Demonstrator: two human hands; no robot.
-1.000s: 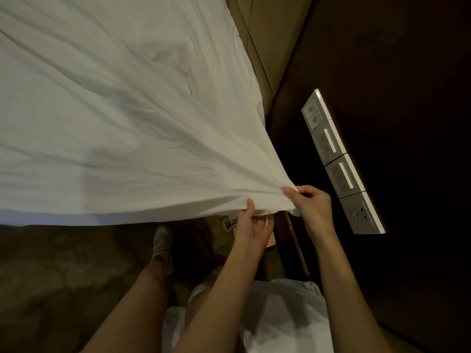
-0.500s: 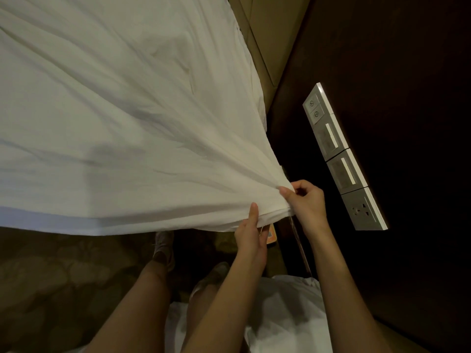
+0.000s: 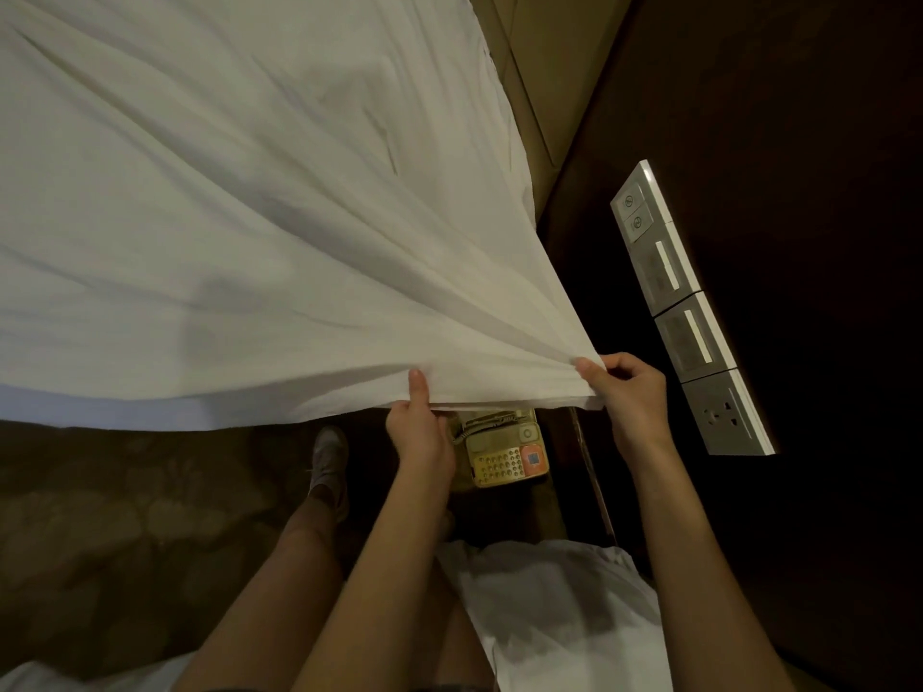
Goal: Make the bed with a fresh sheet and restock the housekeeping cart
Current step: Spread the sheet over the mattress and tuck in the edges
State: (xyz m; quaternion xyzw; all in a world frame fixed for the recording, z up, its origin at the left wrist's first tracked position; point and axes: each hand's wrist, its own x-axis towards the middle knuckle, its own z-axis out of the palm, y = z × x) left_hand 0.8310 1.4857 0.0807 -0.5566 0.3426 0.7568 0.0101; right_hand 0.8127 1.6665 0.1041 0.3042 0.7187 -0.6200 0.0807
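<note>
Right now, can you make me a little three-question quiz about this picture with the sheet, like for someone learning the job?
1. True or false: both hands, the left hand and the right hand, grip the white sheet.
2. What sits below the lifted sheet corner, between the hands? A) a lamp B) a telephone C) a pillow
3. Fill in: the wall panel beside the right hand has switches and a power ______.

Key:
1. True; each hand pinches the sheet's edge near the corner.
2. B; a yellowish phone with a keypad.
3. Socket.
</note>
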